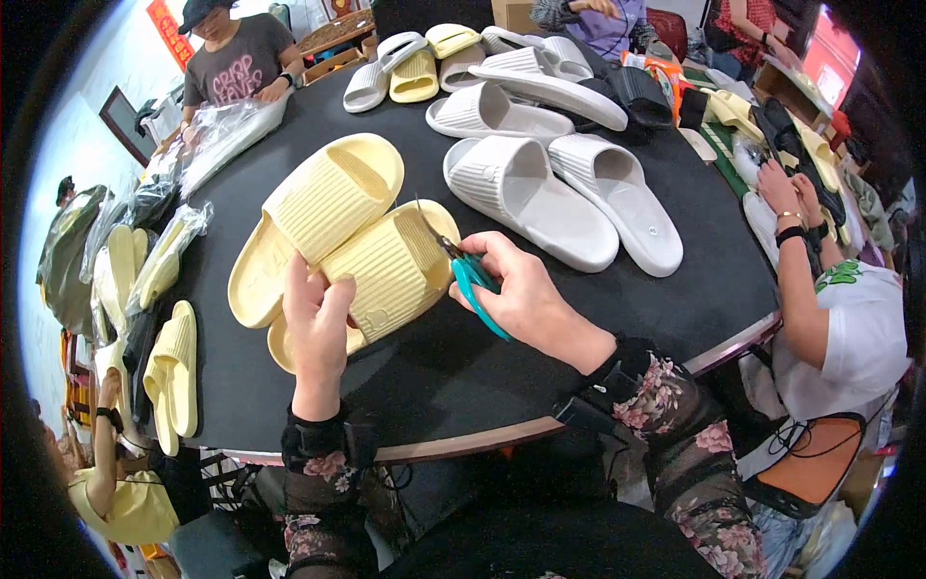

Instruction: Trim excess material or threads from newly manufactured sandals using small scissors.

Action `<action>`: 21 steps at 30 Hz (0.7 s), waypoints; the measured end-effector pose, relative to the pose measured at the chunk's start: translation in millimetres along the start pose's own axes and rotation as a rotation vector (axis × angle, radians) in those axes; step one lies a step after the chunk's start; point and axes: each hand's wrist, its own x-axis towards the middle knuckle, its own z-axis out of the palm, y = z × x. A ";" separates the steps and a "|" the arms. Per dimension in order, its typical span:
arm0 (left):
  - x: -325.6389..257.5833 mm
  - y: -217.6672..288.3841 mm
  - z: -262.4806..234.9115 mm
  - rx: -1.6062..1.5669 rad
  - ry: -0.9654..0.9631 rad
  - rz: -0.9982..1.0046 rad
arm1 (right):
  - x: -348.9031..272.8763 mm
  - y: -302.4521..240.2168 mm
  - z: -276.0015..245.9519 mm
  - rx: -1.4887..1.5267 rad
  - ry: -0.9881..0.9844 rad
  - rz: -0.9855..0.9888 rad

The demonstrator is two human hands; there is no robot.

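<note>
My left hand (pixel 320 333) is closed on the near edge of a pale yellow ribbed slipper (pixel 391 270), thumb on its strap and fingers partly hidden. Closed round the teal handles of a pair of scissors (pixel 475 289) is my right hand (pixel 526 294). The scissors' dark blades reach up and left to the strap's right edge; whether they touch it I cannot tell. A matching yellow slipper (pixel 333 198) lies just beyond, against the first one. To the right rest two light grey slippers, a left one (pixel 540 207) and a right one (pixel 617 203), on the black tabletop (pixel 482 376).
More grey and yellow slippers (pixel 415 77) are gathered at the far side. Yellow slippers (pixel 172 372) stand at the left edge near bagged ones (pixel 174 256). One person (pixel 236 68) handles clear plastic across the table; others sit left and right, including one in a white shirt (pixel 839 328).
</note>
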 end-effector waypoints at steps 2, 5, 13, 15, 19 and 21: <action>-0.2 -1.8 -2.4 0.007 -0.009 -0.021 | 0.7 0.8 -0.2 -0.005 -0.008 0.028; 0.0 -4.5 -1.6 -0.010 -0.016 -0.050 | 1.3 -1.8 -3.2 0.059 0.022 0.004; 2.9 -13.6 -4.4 0.001 -0.015 -0.089 | 3.0 0.1 -1.1 0.162 0.015 0.093; 4.8 -18.8 -8.4 0.003 -0.010 -0.088 | 0.6 -2.7 2.7 0.213 -0.004 0.049; 7.7 -13.1 -3.1 -0.079 -0.004 -0.124 | -1.8 -2.5 2.7 0.242 -0.005 -0.015; 11.7 -10.5 -2.6 -0.054 -0.096 -0.170 | -4.1 -6.7 0.7 0.280 -0.007 -0.033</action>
